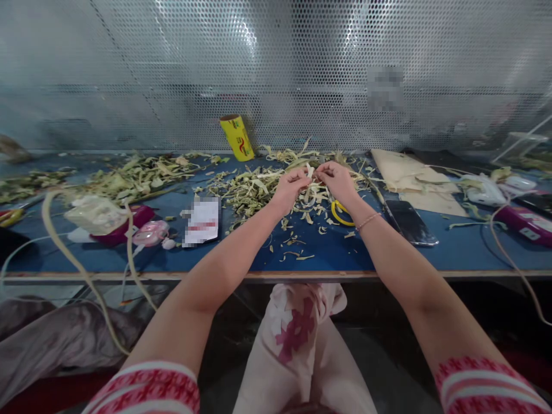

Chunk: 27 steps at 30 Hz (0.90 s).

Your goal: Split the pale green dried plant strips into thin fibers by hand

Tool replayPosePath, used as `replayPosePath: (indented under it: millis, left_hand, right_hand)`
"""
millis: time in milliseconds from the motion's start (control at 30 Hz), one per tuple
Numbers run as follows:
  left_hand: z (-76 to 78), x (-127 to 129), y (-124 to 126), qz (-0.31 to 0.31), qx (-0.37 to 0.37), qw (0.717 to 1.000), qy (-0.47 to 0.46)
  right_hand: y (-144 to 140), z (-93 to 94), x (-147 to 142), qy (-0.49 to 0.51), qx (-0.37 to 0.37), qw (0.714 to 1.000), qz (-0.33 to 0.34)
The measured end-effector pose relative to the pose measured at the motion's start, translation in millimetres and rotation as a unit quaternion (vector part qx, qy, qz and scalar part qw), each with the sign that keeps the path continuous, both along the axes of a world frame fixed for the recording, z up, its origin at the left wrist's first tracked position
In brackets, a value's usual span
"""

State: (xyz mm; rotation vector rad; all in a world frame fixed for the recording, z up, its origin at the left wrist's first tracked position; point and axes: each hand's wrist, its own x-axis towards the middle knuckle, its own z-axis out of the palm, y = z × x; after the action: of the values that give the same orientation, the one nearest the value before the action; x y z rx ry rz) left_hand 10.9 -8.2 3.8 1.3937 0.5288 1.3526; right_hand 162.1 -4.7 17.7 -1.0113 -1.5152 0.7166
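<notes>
plant strips (254, 187) on table (259, 259), second heap (144, 172) left, roll (238, 139) behind, phone (409, 221) right

Workshop, seemingly: perforated metal panel (276, 63) behind long blue workbench (332, 256), heaps of plant scraps (252, 192) along it.

Room here, the front strip of the bench (347, 260) lies open between left forearm (245, 244) and right forearm (390, 256), scattered scraps (305, 257) lying low! Ahead it's tight, the leafy pile (250, 192) crowding round the fingers (302, 180), a perforated panel (276, 75) walling the back! Out left, a white packet (202, 222) near the arm; yellow ring (342, 222) just inside the right wrist, dark phone (409, 222) just outside
</notes>
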Motion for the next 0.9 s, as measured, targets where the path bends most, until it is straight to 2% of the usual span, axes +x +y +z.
replayPosePath:
  millis: [300,667,767,900]
  left_hand:
    - [3.9,0.0,-0.1,-0.034,-0.054,0.996,-0.059]
    - [7.6,-0.9,2.9,0.039,-0.084,0.994,-0.059]
    - [8.2,-6.7,10.3,0.075,-0.08,0.99,-0.093]
    - [9.2,-12.5,16.2,0.094,-0.083,0.984,-0.126]
  right_hand:
    - [-1.3,-1.9,-4.9,-0.014,-0.026,0.999,0.044]
    - [-1.2,-3.3,-5.2,-0.044,-0.041,0.997,0.057]
    - [5.1,-5.7,-1.2,-0.011,-0.035,0.999,0.032]
    - [15.8,-10.2,12.4,0.048,-0.032,0.997,-0.051]
